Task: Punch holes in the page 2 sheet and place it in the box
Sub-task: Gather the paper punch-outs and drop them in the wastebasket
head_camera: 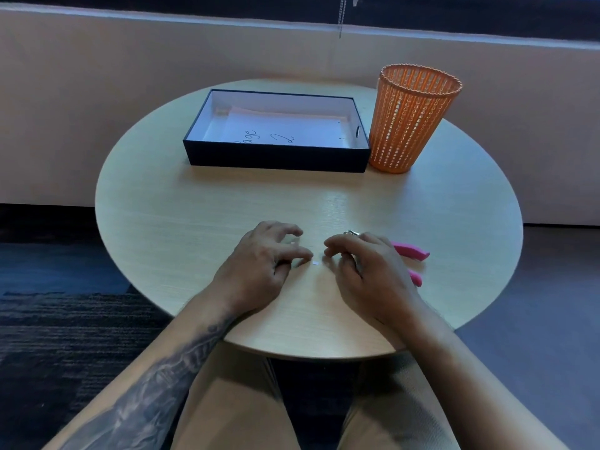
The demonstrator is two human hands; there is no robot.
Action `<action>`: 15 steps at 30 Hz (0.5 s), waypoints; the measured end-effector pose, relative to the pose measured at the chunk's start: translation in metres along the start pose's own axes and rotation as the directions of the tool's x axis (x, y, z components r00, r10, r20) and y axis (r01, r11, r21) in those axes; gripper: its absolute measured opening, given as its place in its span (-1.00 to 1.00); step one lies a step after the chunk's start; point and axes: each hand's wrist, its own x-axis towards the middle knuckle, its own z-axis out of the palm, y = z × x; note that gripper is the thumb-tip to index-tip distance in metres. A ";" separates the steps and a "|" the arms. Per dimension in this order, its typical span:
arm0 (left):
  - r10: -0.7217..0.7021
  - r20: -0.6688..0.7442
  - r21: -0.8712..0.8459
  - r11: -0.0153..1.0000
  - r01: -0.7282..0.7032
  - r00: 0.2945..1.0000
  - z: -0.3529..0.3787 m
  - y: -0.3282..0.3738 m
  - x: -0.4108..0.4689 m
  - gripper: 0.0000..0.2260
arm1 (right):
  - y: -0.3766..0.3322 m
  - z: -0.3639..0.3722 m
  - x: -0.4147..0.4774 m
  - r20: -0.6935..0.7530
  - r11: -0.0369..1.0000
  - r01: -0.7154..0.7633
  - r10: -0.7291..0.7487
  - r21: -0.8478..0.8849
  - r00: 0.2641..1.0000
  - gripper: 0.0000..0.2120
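The white sheet marked "Page 2" [279,131] lies flat inside the black box [276,157] at the back of the round table. Two small punched holes show near the sheet's right edge. The pink-handled hole punch [412,251] rests on the table under and behind my right hand [367,267], mostly hidden by it. My left hand [266,264] rests beside it, fingers curled and apart, holding nothing. A tiny white paper scrap [315,263] lies on the wood between the fingertips of both hands. My right hand's fingers are also curled and apart, touching the table.
An orange mesh bin [412,121] stands upright right of the box, touching its corner. The round wooden table [194,222] ends close to my lap at the front. A beige wall runs behind, dark carpet around.
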 end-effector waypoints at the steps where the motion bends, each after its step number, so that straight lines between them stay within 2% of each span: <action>1: -0.001 -0.012 -0.022 1.000 0.001 1.000 0.000 0.000 0.000 -0.70 | -0.001 -0.001 0.000 -0.005 0.999 0.000 0.000 0.040 1.000 -0.69; 6: -0.100 -0.150 -0.090 0.992 0.087 0.984 0.002 0.001 0.000 -0.80 | 0.006 -0.004 0.000 -0.019 0.940 -0.084 0.095 0.331 0.995 -0.74; 10: -0.163 -0.162 -0.051 0.986 0.156 0.973 0.002 0.002 0.002 -0.85 | 0.002 -0.009 0.005 0.002 0.751 -0.163 0.210 0.640 0.978 -0.88; 11: -0.154 -0.154 -0.036 0.988 0.150 0.976 0.002 0.002 0.002 -0.86 | 0.000 -0.013 0.007 0.028 0.670 -0.173 0.221 0.722 0.975 -0.92; 12: -0.146 -0.150 -0.026 0.989 0.143 0.978 0.003 0.001 0.002 -0.87 | -0.001 -0.018 0.009 0.083 0.538 -0.203 0.239 0.818 0.967 -0.91; 13: -0.142 -0.152 -0.023 0.990 0.140 0.978 0.003 0.001 0.002 -0.87 | -0.002 -0.023 0.011 0.173 0.350 -0.257 0.254 0.901 0.952 -0.87; 15: -0.142 -0.159 -0.026 0.990 0.140 0.977 0.004 0.000 0.002 -0.87 | -0.006 -0.029 0.013 0.351 -0.046 -0.349 0.211 0.936 0.912 -0.86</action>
